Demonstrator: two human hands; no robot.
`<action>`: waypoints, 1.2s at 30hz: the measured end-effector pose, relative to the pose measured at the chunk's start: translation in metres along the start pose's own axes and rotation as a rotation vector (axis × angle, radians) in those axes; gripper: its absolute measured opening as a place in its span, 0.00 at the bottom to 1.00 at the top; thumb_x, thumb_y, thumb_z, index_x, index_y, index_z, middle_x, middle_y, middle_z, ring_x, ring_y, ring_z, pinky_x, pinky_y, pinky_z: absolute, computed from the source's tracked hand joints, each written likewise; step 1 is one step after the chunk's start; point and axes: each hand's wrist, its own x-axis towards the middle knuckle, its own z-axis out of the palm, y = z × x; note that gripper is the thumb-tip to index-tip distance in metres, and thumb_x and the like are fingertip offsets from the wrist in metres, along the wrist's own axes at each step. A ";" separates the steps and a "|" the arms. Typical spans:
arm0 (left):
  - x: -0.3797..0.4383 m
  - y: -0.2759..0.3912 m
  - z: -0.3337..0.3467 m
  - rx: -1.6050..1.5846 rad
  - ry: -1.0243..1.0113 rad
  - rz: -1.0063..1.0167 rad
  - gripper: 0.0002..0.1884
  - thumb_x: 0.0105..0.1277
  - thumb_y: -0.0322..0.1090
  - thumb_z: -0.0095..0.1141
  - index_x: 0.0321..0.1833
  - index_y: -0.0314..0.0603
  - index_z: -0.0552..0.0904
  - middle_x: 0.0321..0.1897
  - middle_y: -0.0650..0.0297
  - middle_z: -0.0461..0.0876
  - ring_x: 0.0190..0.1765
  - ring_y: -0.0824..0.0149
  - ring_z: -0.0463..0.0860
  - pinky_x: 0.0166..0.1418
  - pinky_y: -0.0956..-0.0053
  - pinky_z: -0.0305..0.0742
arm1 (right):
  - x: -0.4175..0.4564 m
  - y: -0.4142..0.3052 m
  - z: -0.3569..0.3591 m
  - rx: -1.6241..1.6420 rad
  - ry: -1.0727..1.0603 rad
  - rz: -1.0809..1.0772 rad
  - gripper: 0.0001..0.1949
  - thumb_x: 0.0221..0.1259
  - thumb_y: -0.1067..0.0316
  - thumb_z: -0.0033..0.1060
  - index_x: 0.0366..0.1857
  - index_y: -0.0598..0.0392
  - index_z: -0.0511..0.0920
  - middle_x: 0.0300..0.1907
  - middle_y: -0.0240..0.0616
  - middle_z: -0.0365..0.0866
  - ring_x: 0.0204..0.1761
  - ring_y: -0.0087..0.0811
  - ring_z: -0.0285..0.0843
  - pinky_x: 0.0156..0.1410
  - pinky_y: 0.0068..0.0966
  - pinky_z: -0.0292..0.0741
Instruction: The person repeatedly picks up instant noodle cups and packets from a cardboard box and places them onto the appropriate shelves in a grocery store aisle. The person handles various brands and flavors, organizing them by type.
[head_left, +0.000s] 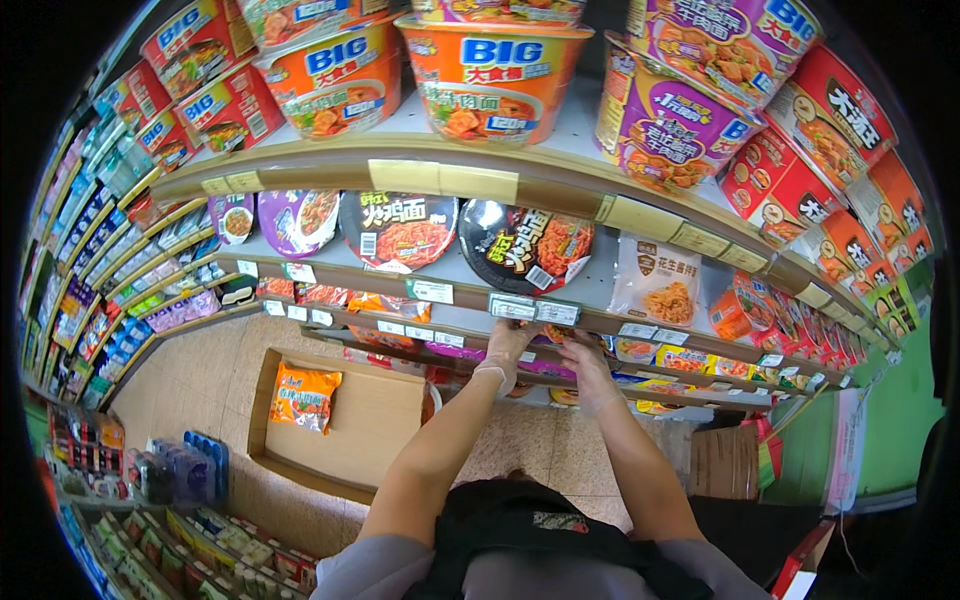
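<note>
My left hand (510, 351), in a thin translucent glove, reaches up to a lower shelf with its fingertips hidden beneath the price-tag edge. Close beside it is my right hand (589, 364), also gloved, its fingers curved toward the left hand. Between them shows part of an orange and red noodle packet (556, 332); whether either hand grips it cannot be told. Just above, a black instant-noodle bowl (525, 247) leans on its side beside a second black noodle bowl (399, 231). A clear-fronted noodle packet (657, 281) stands to the right on that shelf.
A shallow cardboard box (367, 442) with one orange noodle packet (304, 397) lies on the tiled floor at left. Overhead, the upper shelf edge (442, 176) juts out, bearing orange noodle tubs (495, 82). A brown carton (724, 461) stands at lower right.
</note>
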 end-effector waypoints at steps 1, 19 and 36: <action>-0.010 0.011 -0.005 -0.192 -0.021 -0.038 0.16 0.61 0.29 0.64 0.51 0.35 0.80 0.45 0.62 0.84 0.44 0.68 0.79 0.52 0.72 0.73 | -0.007 -0.001 0.007 -0.008 -0.015 -0.009 0.28 0.61 0.60 0.60 0.65 0.55 0.66 0.59 0.38 0.74 0.59 0.33 0.72 0.64 0.32 0.65; -0.246 0.014 -0.265 -0.307 0.309 -0.300 0.25 0.64 0.42 0.57 0.60 0.33 0.71 0.51 0.59 0.80 0.52 0.67 0.80 0.61 0.70 0.75 | -0.114 0.132 0.171 -0.568 -0.677 0.220 0.36 0.64 0.66 0.54 0.72 0.67 0.49 0.69 0.52 0.61 0.68 0.38 0.63 0.70 0.29 0.65; -0.242 -0.051 -0.345 1.018 0.217 -0.467 0.29 0.55 0.54 0.62 0.48 0.33 0.80 0.42 0.42 0.83 0.49 0.46 0.83 0.53 0.56 0.76 | -0.144 0.199 0.262 -1.452 -0.803 0.415 0.49 0.60 0.52 0.46 0.67 0.77 0.25 0.56 0.70 0.72 0.59 0.55 0.74 0.66 0.36 0.68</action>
